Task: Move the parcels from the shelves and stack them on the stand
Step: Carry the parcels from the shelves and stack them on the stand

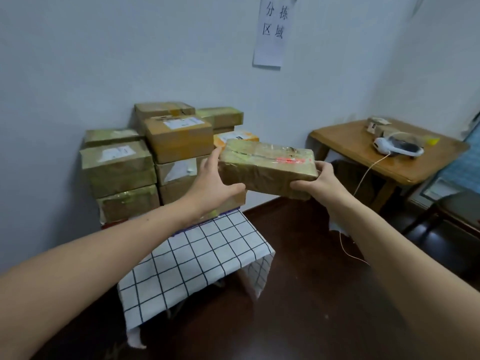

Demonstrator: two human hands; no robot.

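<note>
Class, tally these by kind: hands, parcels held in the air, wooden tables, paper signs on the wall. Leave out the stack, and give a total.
hands: 2, the left hand and the right hand
parcel held in the air: 1
wooden table: 1
paper sign: 1
Total: 5

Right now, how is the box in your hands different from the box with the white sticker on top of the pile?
The held box is long and flat; the sticker box is chunkier. The held box hangs tilted in the air between the left hand and right hand; the sticker box rests on other parcels. The held box has shiny tape with red marks; the sticker box looks plainer. Both are brown parcels.
</note>
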